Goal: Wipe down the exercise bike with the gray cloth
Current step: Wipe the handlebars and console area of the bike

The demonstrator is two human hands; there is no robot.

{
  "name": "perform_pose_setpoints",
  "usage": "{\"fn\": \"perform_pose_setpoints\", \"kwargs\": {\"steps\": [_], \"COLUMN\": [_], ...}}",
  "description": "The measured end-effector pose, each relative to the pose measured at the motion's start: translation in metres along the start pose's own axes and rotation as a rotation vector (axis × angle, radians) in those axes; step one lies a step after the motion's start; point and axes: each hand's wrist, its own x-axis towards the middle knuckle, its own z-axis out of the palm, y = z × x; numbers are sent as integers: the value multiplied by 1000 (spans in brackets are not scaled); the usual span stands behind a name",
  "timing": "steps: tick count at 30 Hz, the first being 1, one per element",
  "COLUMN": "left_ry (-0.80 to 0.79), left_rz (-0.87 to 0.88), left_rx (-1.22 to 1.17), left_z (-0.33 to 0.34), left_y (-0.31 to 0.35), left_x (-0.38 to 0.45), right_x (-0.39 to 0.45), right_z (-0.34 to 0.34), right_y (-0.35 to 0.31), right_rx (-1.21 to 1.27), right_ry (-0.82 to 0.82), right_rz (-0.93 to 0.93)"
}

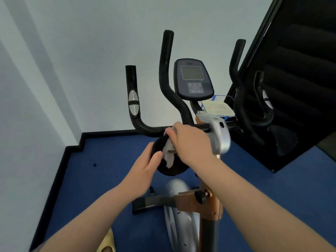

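Standing over the exercise bike [189, 202], the person has both hands on a round black pad [171, 170] just below the handlebar's crossbar [151, 129]. The right hand [189, 142] curls its fingers round the gray cloth [169, 155], a crumpled, soft-looking rag with a frayed edge, and presses it to the pad's matte face; most of the cloth is hidden under the palm. The left hand [143, 170] grips the pad's left rim, thumb laid over the front, the fingers behind out of sight.

Four dark bar ends rise above the crossbar: two tall curved ones that look foam-covered, and two shorter glossy ones, each carrying an oval silver sensor plate [133, 102]. The right-hand plate is half hidden by its bar. Between the tall bars sits one oval console [193, 79] with a dull greenish screen; its buttons are too blurred to read.

Below the pad, a smooth silver housing [177, 206], a copper-coloured post [212, 202] and one black knob [200, 196] show, the bike's lower end cut off by the frame. Right of the console lies a blue-edged box [218, 106], partly covered. A blue carpet [101, 171] lies underneath, with a yellow slipper [107, 240] at the bottom edge.
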Motion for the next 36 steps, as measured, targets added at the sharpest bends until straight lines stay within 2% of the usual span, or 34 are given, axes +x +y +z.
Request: {"fn": "perform_pose_setpoints", "kwargs": {"steps": [3, 8, 12, 14, 18, 22, 23, 28, 33, 36], "left_ry": [-32, -50, -37, -30, -51, -8, 5, -17, 40, 33], "left_rz": [-3, -9, -2, 2, -8, 7, 6, -5, 12, 14], "left_rx": [-1, 32, 18, 5, 8, -14, -19, -6, -24, -7], "left_z": [-2, -4, -3, -1, -3, 1, 3, -1, 7, 5], "left_y": [0, 2, 1, 0, 1, -2, -3, -2, -4, -4], "left_x": [-1, 1, 0, -1, 1, -1, -2, 1, 0, 1], "right_x": [-29, -23, -49, -66, -30, -56, -68, -44, -75, -56], "right_z": [6, 10, 22, 25, 15, 33, 35, 25, 44, 35], "right_y": [13, 9, -1, 0, 12, -9, -14, 13, -15, 2], "right_rx": [280, 260, 576, 660, 601, 784, 822, 699, 909, 797], "right_ry": [87, 113, 272, 272, 155, 376, 390, 207, 394, 268], "right_rz": [103, 205, 293, 301, 296, 370, 377, 303, 403, 379]}}
